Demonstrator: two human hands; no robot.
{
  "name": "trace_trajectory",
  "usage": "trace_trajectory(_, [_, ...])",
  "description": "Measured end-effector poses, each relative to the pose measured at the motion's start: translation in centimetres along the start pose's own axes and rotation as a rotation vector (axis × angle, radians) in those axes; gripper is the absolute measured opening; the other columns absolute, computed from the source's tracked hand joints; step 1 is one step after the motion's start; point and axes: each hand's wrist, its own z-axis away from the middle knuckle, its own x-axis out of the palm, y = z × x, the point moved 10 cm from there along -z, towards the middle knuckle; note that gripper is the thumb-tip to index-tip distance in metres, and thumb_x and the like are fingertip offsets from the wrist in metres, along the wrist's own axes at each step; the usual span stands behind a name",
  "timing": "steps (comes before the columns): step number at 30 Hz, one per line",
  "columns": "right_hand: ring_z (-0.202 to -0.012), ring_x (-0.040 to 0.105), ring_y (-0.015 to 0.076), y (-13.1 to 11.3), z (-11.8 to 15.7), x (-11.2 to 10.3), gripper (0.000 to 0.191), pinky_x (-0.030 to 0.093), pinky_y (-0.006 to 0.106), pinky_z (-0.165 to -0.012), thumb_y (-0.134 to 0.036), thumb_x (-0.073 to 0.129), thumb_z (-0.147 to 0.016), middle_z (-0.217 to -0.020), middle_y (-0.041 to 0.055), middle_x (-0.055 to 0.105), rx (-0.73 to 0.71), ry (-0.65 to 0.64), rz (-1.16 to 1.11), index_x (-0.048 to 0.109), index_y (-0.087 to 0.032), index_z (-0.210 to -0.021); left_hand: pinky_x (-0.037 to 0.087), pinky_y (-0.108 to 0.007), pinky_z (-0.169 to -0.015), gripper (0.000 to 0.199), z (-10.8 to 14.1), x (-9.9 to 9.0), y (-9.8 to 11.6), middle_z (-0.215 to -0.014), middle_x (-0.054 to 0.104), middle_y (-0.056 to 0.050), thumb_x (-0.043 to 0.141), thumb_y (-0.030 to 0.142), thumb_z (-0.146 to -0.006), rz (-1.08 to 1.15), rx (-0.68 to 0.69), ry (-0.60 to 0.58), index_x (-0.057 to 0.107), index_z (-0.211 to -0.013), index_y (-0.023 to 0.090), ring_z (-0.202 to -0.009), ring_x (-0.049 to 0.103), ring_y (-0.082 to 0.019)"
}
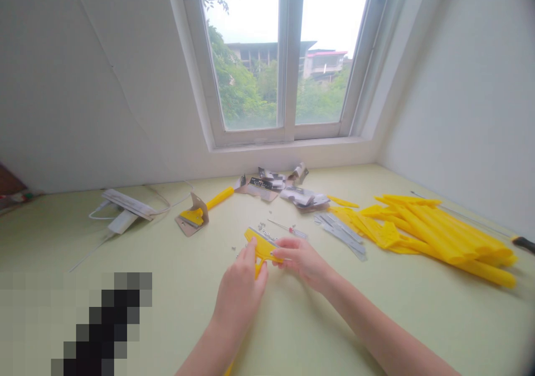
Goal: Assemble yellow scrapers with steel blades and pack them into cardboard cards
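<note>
Yellow plastic scraper head with a silvery edge [263,248] sits between my hands, its long axis slanting down to the right. My left grip [241,278] clasps its near-left side; my right grip [301,259] pinches its right end (how tightly, I can't tell from here). Scattered small metal fasteners [267,232] lie just beyond, on the pale green worktop [175,303] below a white-framed window [286,58].

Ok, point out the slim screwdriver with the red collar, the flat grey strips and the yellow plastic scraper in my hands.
Slim screwdriver with red collar [291,230]: head view, on the collar.
Flat grey strips [343,235]: head view, a strip mid-pile.
Yellow plastic scraper [263,247]: head view, its broad face.
</note>
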Motion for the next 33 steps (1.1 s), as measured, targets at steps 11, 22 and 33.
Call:
trace_trajectory(11, [-0.058, 0.052, 0.0097, -0.1, -0.1, -0.1, 0.01, 0.041, 0.025, -0.059, -0.018, 0.068, -0.057, -0.062, -0.0001, 0.058, -0.022, 0.012, 0.01, 0.061, -0.013, -0.063, 0.042, -0.033, -0.084, 0.034, 0.1, -1.2, 1.4, -0.102, 0.048, -0.008, 0.044, 0.018, -0.078, -0.098, 0.143, 0.132, 0.047, -0.112, 0.014, -0.095, 0.049, -0.019])
trace_trajectory(22, [-0.064, 0.054, 0.0111, 0.5, -0.3, -0.6, 0.012, 0.043, 0.026, -0.063, -0.018, 0.068, -0.057, -0.066, 0.0, 0.057, -0.015, 0.037, -0.015, 0.06, -0.014, -0.065, 0.04, -0.039, -0.085, 0.026, 0.2, -0.8, 2.2, -0.103, 0.055, -0.008, 0.043, 0.015, -0.079, -0.193, 0.233, 0.111, 0.05, -0.104, 0.015, -0.097, 0.047, -0.021])
trace_trajectory(33, [-0.06, 0.053, 0.0101, -0.3, 0.1, -1.2, 0.014, 0.041, 0.024, -0.059, -0.018, 0.069, -0.054, -0.06, -0.0014, 0.055, -0.014, 0.104, -0.02, 0.056, -0.014, -0.057, 0.045, -0.033, -0.077, 0.047, 0.6, 0.8, 3.0, -0.125, 0.044, -0.009, 0.036, 0.006, -0.078, -0.334, 0.304, -0.023, 0.04, -0.12, 0.026, -0.093, 0.054, -0.018])
